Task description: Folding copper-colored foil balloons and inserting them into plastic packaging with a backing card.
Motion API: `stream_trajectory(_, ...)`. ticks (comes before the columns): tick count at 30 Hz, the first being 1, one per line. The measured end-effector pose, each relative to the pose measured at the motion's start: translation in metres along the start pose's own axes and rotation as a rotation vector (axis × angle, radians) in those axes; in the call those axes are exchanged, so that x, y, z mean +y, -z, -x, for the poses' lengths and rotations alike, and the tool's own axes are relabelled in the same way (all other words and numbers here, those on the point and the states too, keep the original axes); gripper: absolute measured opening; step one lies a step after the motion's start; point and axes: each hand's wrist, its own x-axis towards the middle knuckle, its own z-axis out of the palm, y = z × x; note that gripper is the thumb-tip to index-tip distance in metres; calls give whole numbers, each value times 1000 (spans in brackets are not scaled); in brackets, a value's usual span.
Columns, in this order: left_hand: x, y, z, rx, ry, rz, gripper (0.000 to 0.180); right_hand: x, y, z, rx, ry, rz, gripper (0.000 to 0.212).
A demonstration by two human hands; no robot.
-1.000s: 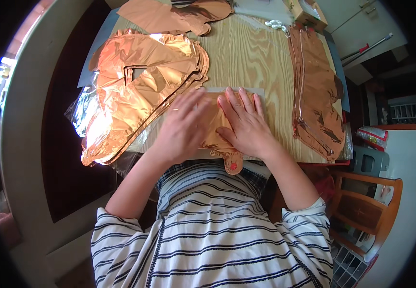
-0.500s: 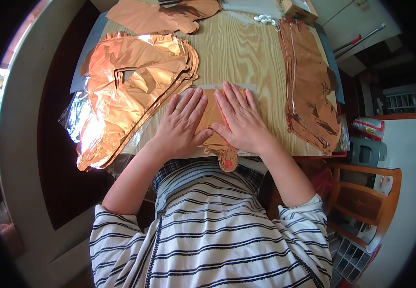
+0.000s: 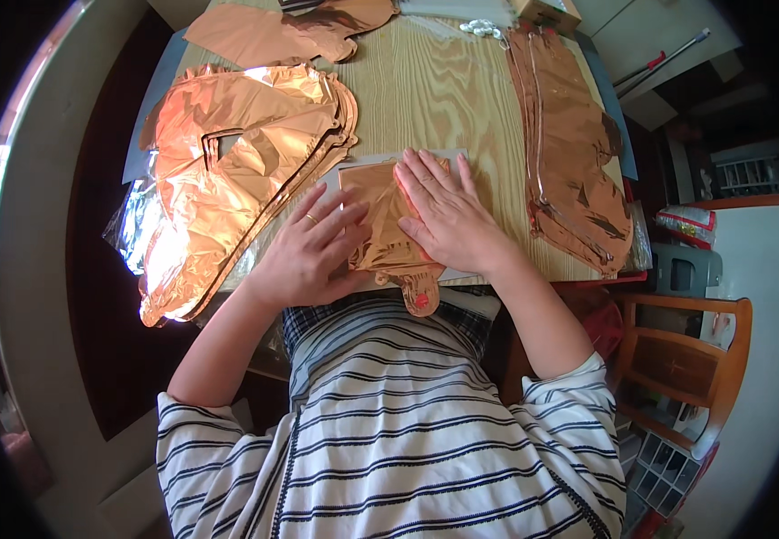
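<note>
A folded copper-coloured foil balloon (image 3: 380,211) lies flat at the table's near edge, over a pale grey sheet (image 3: 457,158). Its tab with a red mark (image 3: 421,296) hangs past that edge. My right hand (image 3: 448,211) rests flat along the balloon's right side, fingers stretched out. At the left side, my left hand (image 3: 313,247) is slightly raised with bent, parted fingers, holding nothing; whether its fingertips touch the foil I cannot tell. To the left lies a stack of shiny copper foil balloons (image 3: 237,171), flat and uninflated.
More flat copper foil balloons (image 3: 569,148) lie along the table's right side, and another foil piece (image 3: 255,36) at the far left. A small silvery bundle (image 3: 481,29) and an open box (image 3: 547,13) stand at the back. A wooden chair (image 3: 686,355) is at the right.
My left hand has lifted off the folded balloon and shifted left, its fingers now bent, uncovering more foil. My right hand stays pressed on the right side. The view has shifted slightly.
</note>
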Motion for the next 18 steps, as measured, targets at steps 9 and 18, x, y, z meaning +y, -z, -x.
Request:
stream_trajectory(9,-6,10,-16,106,-275,-154,39,4,-4,0,-2,12,19,73)
stream_trajectory(18,-23,-12,-18,74,-87,-7,45,16,15,-5,-9,9,-196,64)
